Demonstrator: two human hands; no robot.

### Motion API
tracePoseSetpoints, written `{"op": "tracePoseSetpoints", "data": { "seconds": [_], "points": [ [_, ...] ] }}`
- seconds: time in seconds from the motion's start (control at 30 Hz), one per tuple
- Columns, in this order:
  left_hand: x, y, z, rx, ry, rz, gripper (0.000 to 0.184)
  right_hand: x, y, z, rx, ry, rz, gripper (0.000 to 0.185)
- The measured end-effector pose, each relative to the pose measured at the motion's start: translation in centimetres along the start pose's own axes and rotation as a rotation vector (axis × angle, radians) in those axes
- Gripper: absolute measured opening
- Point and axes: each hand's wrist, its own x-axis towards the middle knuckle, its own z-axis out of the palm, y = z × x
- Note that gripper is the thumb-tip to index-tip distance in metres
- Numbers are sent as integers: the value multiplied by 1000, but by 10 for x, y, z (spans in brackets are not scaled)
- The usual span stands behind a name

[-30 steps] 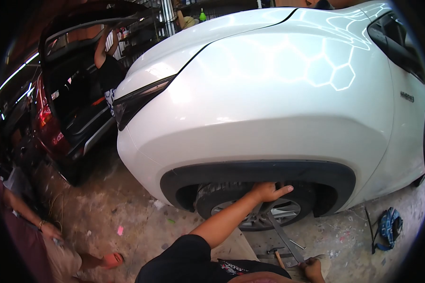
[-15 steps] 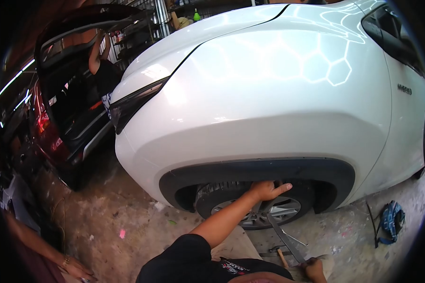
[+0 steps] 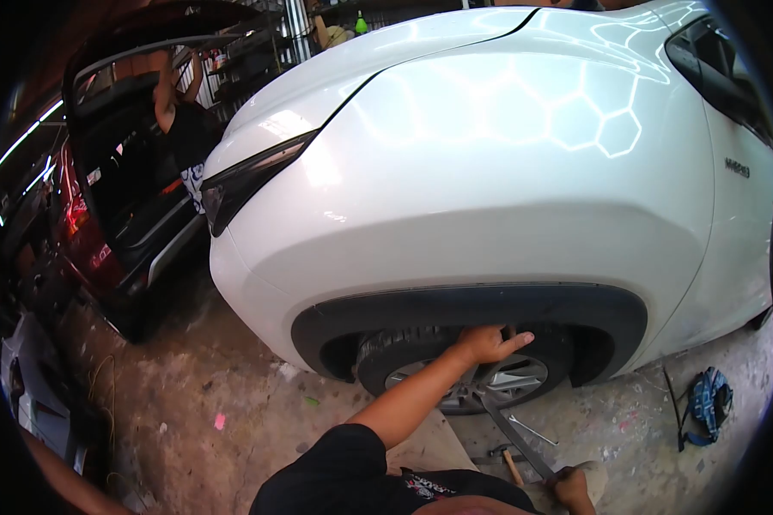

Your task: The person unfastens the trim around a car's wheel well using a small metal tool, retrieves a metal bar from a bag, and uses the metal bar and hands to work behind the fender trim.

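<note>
My left hand (image 3: pixel 491 345) is at the upper part of the front wheel (image 3: pixel 378 354), under the dark wheel arch trim (image 3: pixel 472 302). Its thumb points right and the other fingers are curled; what they close on is hidden. In my right hand (image 3: pixel 573 491), low in the view, is the near end of a long flat metal bar (image 3: pixel 521 436). The bar slants up and left, its far end at the lower part of the wheel's rim. Beside it on the floor lie a wooden-handled hammer (image 3: pixel 513 468) and a thin wrench (image 3: pixel 534 431).
The white car's fender (image 3: pixel 489 189) fills the middle. A blue patterned bag (image 3: pixel 707 405) lies on the floor at right. Behind at left, a person in black (image 3: pixel 189 137) stands at a red car's open tailgate (image 3: pixel 82 223). Another person's arm (image 3: pixel 73 481) shows lower left.
The hand of the person at lower left has dropped out of view, leaving part of the arm. The person at the red car has shifted slightly. Both my hands stay nearly in place.
</note>
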Motion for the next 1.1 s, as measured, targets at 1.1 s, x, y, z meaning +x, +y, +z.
{"op": "tracePoseSetpoints", "data": {
  "seconds": [1.1],
  "points": [
    [-158,157,-360,-748,1627,915,81,3,4,-7,116,-17,-23,46]
  ]
}}
